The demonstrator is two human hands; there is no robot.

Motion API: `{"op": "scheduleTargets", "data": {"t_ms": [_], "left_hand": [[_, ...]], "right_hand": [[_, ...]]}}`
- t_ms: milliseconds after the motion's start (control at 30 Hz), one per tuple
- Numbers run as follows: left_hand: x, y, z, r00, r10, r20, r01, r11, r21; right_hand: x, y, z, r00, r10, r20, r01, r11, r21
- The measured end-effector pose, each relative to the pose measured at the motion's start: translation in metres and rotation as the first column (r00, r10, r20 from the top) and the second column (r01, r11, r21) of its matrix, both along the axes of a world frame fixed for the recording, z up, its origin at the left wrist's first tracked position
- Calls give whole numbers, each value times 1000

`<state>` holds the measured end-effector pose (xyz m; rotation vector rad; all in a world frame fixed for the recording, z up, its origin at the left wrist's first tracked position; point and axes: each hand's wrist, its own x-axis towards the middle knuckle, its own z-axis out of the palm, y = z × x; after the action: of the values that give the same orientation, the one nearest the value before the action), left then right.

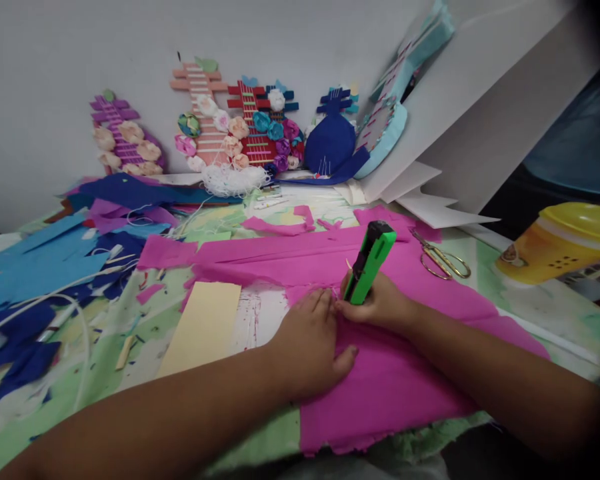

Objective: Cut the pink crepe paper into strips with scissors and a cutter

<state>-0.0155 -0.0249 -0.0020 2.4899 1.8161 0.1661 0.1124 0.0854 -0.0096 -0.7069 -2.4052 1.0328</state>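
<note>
My right hand point(383, 303) is closed around a green and black box cutter point(373, 260), which it holds nearly upright over a magenta sheet point(390, 380) of crepe-like paper or cloth. The tip of the cutter is hidden behind my fingers. My left hand point(310, 343) lies flat on the sheet just left of the cutter, thumb spread towards me, its fingertips close to my right hand. A pale yellow card point(200, 327) rests left of it, beside a white board point(253, 317) with reddish scratch marks.
Gold-handled scissors point(440, 260) lie on the magenta sheet at right, near a yellow lidded cup point(560, 247). Blue scraps point(45, 257) and a white cable point(83, 333) spread over the left side. Flower-decorated instrument models point(255, 127) lean against the wall, with white boards point(445, 113) at right.
</note>
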Motion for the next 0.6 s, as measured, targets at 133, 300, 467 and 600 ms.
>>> {"op": "scheduleTargets", "data": {"t_ms": [133,300,467,600], "left_hand": [[0,-1,0,1000,3,3,-3,1000,-6],[0,-1,0,1000,20,6,-20,1000,-22],[1,-1,-1,1000,1,-12,-1,1000,-25],[1,-1,-4,999,-12,-46,10,999,-30]], "right_hand": [[0,1,1,1000,20,2,-20,1000,-4],[-2,2,0,1000,13,2,-13,997,-73],[-5,2,3,999,-32,37,38,980,-197],[-6,7,5,1000,-28,-13,23,954,-299]]}}
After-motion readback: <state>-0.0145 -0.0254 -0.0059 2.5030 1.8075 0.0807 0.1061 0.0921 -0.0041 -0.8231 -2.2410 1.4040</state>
